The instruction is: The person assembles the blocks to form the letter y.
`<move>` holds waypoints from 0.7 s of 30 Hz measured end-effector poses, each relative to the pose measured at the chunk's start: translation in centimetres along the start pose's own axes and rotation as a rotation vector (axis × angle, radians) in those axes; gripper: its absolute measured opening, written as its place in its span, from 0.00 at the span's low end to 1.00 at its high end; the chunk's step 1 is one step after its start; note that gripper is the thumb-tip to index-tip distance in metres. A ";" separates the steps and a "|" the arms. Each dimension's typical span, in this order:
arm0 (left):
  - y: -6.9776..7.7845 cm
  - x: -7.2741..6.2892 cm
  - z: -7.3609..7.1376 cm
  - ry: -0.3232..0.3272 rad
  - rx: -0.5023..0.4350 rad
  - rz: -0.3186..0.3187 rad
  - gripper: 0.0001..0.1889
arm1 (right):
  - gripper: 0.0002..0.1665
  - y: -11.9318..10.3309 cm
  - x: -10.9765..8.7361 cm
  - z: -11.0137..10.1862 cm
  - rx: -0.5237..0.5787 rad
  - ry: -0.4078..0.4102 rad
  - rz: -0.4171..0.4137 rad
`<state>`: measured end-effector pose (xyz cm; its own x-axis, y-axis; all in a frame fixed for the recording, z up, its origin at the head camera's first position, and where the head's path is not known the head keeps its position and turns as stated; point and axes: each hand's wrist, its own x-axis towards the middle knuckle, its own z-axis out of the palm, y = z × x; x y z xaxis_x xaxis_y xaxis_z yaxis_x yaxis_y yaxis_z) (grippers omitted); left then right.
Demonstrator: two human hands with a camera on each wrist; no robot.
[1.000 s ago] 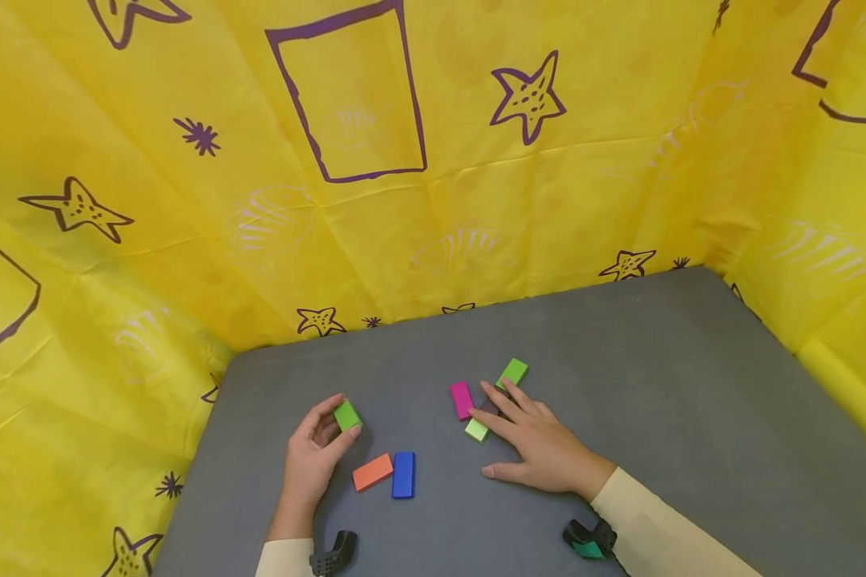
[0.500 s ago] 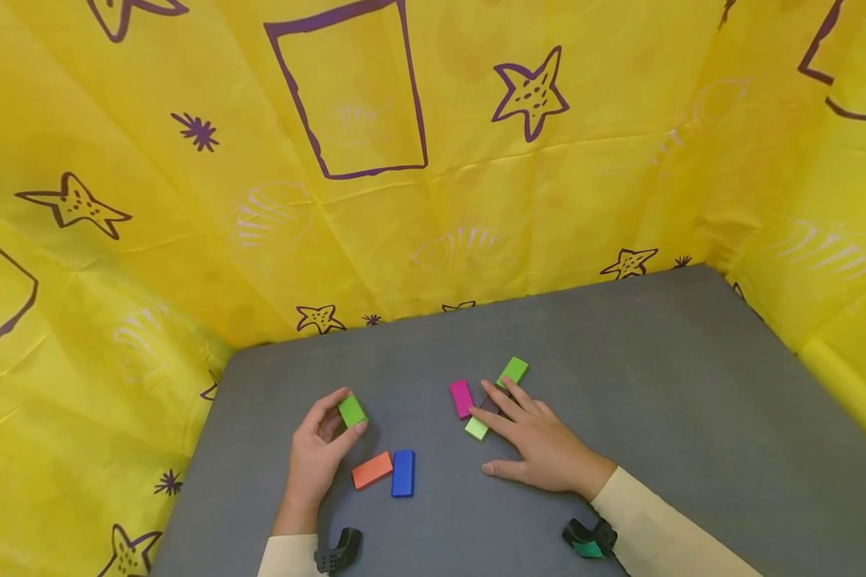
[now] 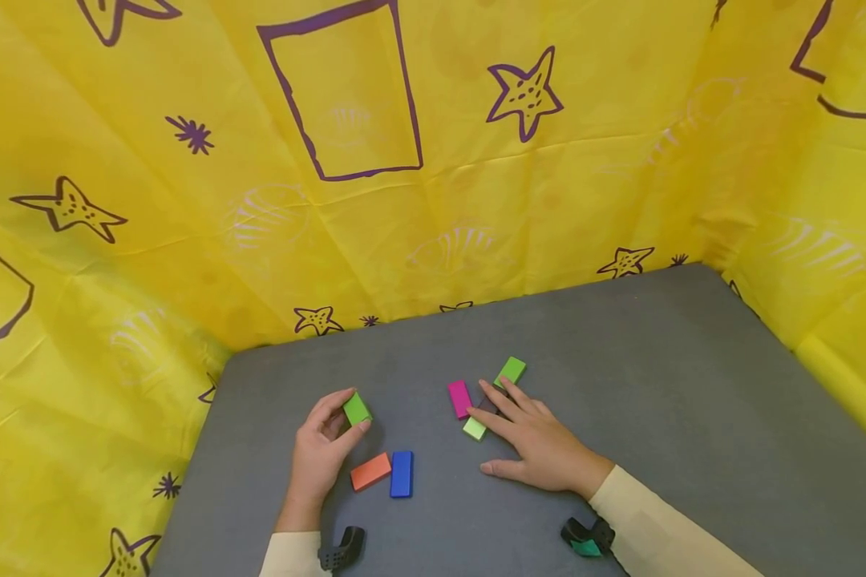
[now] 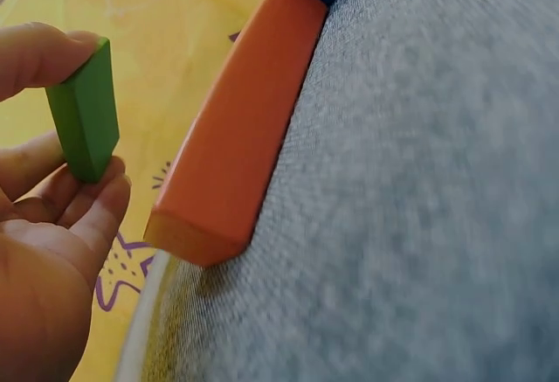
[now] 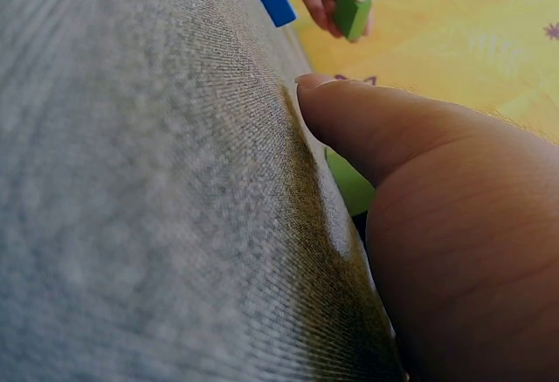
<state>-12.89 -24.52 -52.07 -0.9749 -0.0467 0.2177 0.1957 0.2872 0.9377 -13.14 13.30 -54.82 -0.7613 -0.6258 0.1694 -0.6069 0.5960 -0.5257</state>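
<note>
My left hand [image 3: 317,457] pinches a small green block [image 3: 357,409] between thumb and fingers, raised off the table. The left wrist view shows that green block [image 4: 85,120] held at its ends, beside an orange block [image 4: 236,128]. My right hand [image 3: 544,449] lies spread with straight fingers over a dark block [image 3: 487,407], which it partly hides. Under and around those fingertips are a pink block [image 3: 459,399], a light green block [image 3: 475,429] and another green block [image 3: 511,370]. In the right wrist view, the right thumb [image 5: 349,120] rests close along the table.
An orange block [image 3: 371,472] and a blue block [image 3: 402,474] lie end to side on the grey table [image 3: 621,344], in front of the left hand. Yellow patterned cloth [image 3: 447,208] stands behind the table and along both sides. Each wrist wears a black strap mount [image 3: 342,549].
My left hand has shifted slightly right with the green block and turned it a little. The right hand and the blocks on the table have stayed in place.
</note>
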 end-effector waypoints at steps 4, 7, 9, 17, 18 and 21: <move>0.1 0.3 0.3 -0.004 -0.015 0.008 0.30 | 0.48 0.0 0.1 -0.1 0.003 -0.014 0.011; 0.3 0.5 0.6 -0.010 -0.023 0.013 0.30 | 0.48 0.0 0.1 -0.1 0.004 -0.022 0.015; 0.5 0.7 0.8 -0.014 -0.027 0.016 0.30 | 0.48 0.0 0.1 -0.1 0.003 -0.022 0.015; 0.8 1.6 1.8 -0.043 -0.058 0.043 0.31 | 0.48 0.0 0.1 -0.1 0.009 -0.023 0.015; 0.8 1.7 2.0 -0.048 -0.064 0.043 0.32 | 0.48 0.0 0.1 -0.1 0.010 -0.024 0.016; 1.1 2.1 2.4 -0.061 -0.080 0.048 0.32 | 0.48 0.0 0.1 -0.1 0.008 -0.024 0.017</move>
<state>-14.96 -22.02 -51.26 -0.9684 0.0244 0.2482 0.2477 0.2106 0.9457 -13.22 13.29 -54.69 -0.7657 -0.6275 0.1409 -0.5921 0.6023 -0.5353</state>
